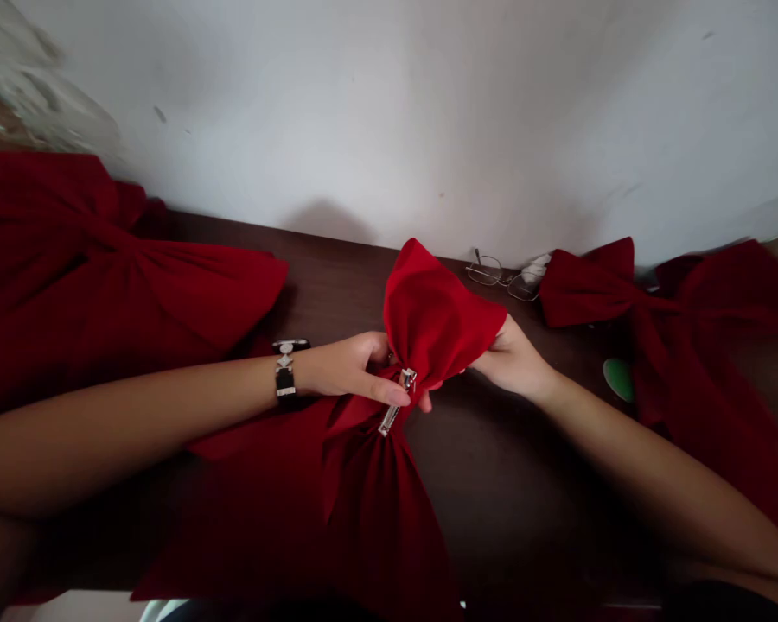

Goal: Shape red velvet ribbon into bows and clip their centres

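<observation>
A large red fabric bow [428, 320] lies across the dark brown table [525, 484], one loop raised and the other spread toward me. A silver metal hair clip [395, 406] sits at its gathered middle. My left hand [350, 367], with a black and silver bracelet on the wrist, pinches the bow's middle beside the clip. My right hand [515, 358] grips the raised loop's edge from the right, its fingers closed on the cloth.
A finished big red bow [91, 268] lies at the left, another red bow [674, 311] at the right. Eyeglasses [499, 276] rest by the white wall. A small green object [618, 378] lies near the right bow.
</observation>
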A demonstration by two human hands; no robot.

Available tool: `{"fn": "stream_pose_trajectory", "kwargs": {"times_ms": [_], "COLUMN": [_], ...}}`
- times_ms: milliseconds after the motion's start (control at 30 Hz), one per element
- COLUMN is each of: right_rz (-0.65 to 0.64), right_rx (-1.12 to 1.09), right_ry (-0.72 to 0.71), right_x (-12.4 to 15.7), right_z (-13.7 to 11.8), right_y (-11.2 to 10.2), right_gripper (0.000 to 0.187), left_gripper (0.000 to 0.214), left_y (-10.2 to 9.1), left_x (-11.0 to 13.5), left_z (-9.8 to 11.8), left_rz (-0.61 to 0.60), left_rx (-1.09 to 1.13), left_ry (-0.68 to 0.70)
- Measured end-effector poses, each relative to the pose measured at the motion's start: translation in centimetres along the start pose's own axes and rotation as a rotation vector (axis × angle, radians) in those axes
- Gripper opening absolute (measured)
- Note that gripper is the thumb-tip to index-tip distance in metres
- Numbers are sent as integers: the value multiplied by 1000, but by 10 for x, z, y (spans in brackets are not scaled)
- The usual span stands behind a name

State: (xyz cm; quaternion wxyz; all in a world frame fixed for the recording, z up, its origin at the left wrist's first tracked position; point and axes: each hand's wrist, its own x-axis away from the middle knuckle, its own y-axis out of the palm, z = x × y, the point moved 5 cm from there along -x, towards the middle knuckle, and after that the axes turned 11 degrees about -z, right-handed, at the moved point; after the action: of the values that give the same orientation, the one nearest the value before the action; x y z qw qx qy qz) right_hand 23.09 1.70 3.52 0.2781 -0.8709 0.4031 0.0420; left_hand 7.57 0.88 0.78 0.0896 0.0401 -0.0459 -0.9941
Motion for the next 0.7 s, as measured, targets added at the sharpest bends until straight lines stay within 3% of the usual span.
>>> {"fn": "stream_pose_trajectory", "kwargs": {"times_ms": [167,400,533,700], "right_rz": [-147,-220,-228,-263], "right_rx": [-36,-7,7,-61], "right_ry": [123,131,219,217], "right_x": [2,4,2,1], "right_z": [8,8,10,9], "right_y": [7,12,11,9], "right_gripper": [30,29,28,15], "left_gripper": [36,37,34,35], "left_y": [1,3,3,2], "left_x": [-3,-4,-4,-5], "left_z": [-2,-4,-5,-5], "left_rz": [0,-16,-32,-20], "left_rx": [38,55,50,62], "left_ry": [-21,-28,-37,-19]}}
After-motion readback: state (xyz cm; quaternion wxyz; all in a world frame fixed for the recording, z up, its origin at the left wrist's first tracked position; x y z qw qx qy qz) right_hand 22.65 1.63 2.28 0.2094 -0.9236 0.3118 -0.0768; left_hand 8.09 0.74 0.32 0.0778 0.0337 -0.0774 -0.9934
